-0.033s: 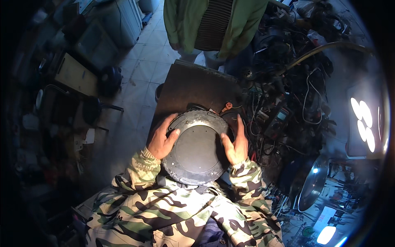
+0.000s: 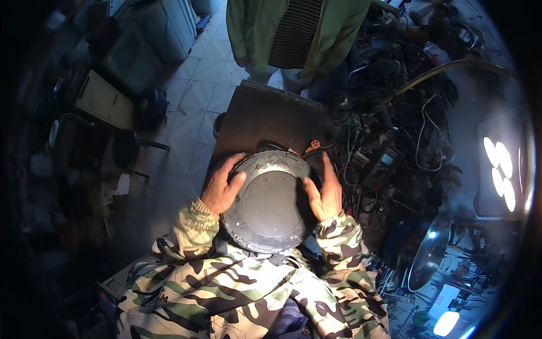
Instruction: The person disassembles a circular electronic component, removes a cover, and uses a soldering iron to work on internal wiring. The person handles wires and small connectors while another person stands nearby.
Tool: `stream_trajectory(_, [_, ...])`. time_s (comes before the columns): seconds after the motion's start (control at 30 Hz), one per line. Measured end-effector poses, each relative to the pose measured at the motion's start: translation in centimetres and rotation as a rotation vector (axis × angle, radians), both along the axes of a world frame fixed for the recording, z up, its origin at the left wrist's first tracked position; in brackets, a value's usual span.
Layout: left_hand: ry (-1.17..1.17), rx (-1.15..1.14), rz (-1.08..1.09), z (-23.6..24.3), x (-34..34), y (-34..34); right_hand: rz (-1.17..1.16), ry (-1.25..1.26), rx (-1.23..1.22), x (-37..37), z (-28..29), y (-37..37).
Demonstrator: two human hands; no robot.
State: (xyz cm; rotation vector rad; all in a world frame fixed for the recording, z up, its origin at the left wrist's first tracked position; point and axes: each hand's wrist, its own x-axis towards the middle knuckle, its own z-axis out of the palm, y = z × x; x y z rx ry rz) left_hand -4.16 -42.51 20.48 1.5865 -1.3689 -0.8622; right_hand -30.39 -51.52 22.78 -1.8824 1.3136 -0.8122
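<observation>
A round dark grey metal base [image 2: 267, 203], with a flat middle plate and a scuffed rim, lies at the near end of a dark worktop [image 2: 271, 116]. My left hand [image 2: 223, 183] grips its left rim, thumb on top and fingers along the outside. On the opposite side, my right hand [image 2: 326, 189] holds the rim with the thumb on top and the index finger stretched forward. Behind the base are a black cord and an orange plug [image 2: 314, 144]. What lies under the base is hidden.
Across the worktop stands a person in a green jacket [image 2: 243, 31]. Tangled cables, a multimeter [image 2: 384, 164] and a curved tube [image 2: 440, 65] crowd the right. A shiny round pan [image 2: 423, 260] sits lower right. Cabinets [image 2: 164, 31] and a tiled floor [image 2: 200, 79] are on the left.
My right hand has shifted very slightly forward along the base's rim. The rest looks nearly the same.
</observation>
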Motion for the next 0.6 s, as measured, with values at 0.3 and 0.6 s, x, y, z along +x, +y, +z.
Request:
stream_trajectory(0.3, [0.872,0.343,-0.135,-12.0,4.3,-6.2,0.375,0.326,-0.364,9.9,-0.3,-2.6])
stream_trajectory(0.6, [0.415,0.356,-0.212,-12.6,3.5,-6.3,0.401,0.348,-0.427,10.7,0.5,-2.2])
